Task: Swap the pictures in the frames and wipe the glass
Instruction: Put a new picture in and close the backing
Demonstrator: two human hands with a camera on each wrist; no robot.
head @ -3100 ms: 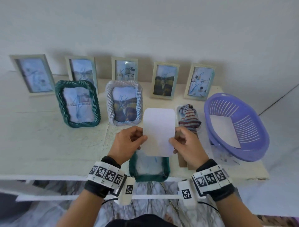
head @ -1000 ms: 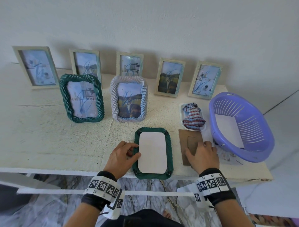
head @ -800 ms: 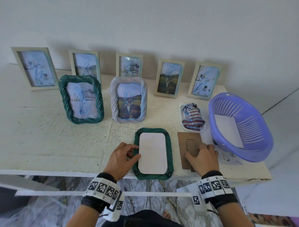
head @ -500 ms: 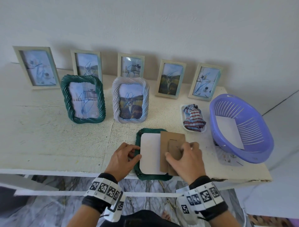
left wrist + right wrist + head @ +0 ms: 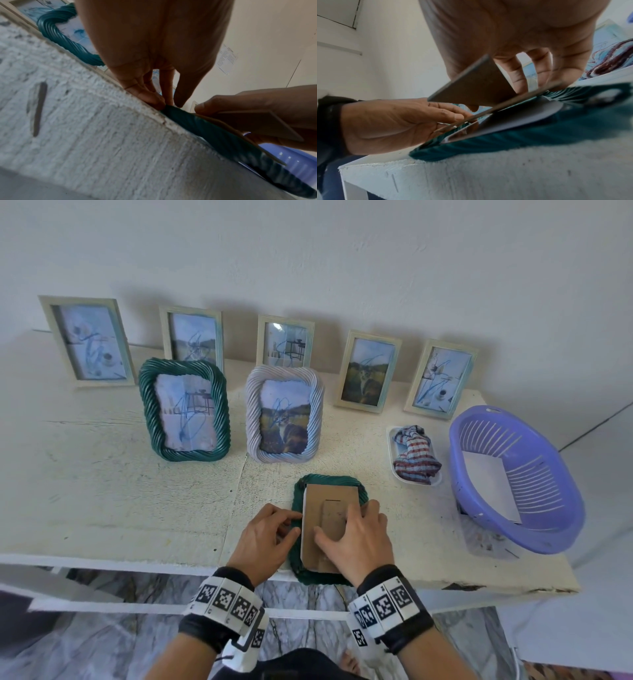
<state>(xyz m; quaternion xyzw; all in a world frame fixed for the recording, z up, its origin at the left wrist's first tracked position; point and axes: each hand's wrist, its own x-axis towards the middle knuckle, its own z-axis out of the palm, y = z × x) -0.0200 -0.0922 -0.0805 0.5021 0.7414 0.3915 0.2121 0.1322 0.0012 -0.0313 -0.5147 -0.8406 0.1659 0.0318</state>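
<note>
A dark green rope-pattern frame (image 5: pixel 328 479) lies face down at the table's front edge, with the pale back of a picture (image 5: pixel 522 119) inside it. My right hand (image 5: pixel 358 541) grips a brown cardboard backing board (image 5: pixel 329 501) and holds it tilted over the frame's opening. The board's stand flap (image 5: pixel 476 83) sticks up under my palm. My left hand (image 5: pixel 269 534) pinches the frame's left rim (image 5: pixel 214 134), fingertips (image 5: pixel 152 99) at the table surface. The frame's glass side is hidden.
Behind stand another green frame (image 5: pixel 185 409), a white rope frame (image 5: pixel 284 419) and several small pale frames (image 5: pixel 370 373) along the wall. A striped cloth (image 5: pixel 414 455) lies in a white tray. A purple basket (image 5: pixel 534 525) with a white sheet stands at the right.
My right hand lifted the backing board from the table to the right of the frame and carried it left over the picture. My left hand stayed on the frame's rim.
</note>
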